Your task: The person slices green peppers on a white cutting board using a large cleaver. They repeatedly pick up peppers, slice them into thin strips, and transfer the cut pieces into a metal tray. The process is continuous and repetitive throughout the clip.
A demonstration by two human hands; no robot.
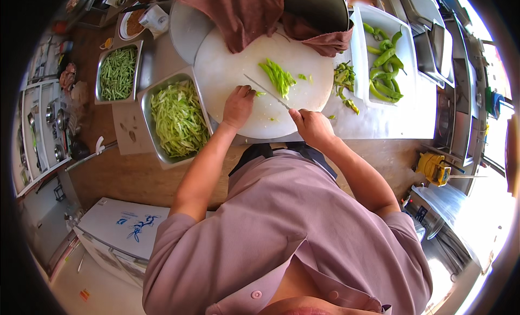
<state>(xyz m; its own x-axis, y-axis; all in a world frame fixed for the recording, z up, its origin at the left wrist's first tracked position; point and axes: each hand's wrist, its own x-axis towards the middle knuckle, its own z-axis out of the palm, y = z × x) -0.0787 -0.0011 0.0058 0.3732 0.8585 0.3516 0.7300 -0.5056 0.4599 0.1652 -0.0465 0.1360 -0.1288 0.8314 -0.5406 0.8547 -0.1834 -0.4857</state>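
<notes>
A round white cutting board (227, 59) lies before me. My right hand (313, 126) grips the handle of a kitchen knife (266, 90), its blade pointing up and left across the board. My left hand (239, 105) rests on the board left of the blade, fingers curled, with a small green piece (260, 94) beside the fingertips; whether it holds that piece is hidden. Sliced green pepper (278, 77) lies in a pile just beyond the blade. Whole long green peppers (386, 67) lie in a white plastic tub (358, 55) to the right. Pepper stem ends (344, 77) sit between board and tub.
A metal pan of shredded green vegetable (178, 120) stands left of the board, with a pan of cut green beans (118, 73) farther left. A brown cloth (243, 14) hangs over the board's far edge beside a dark metal vessel (317, 10).
</notes>
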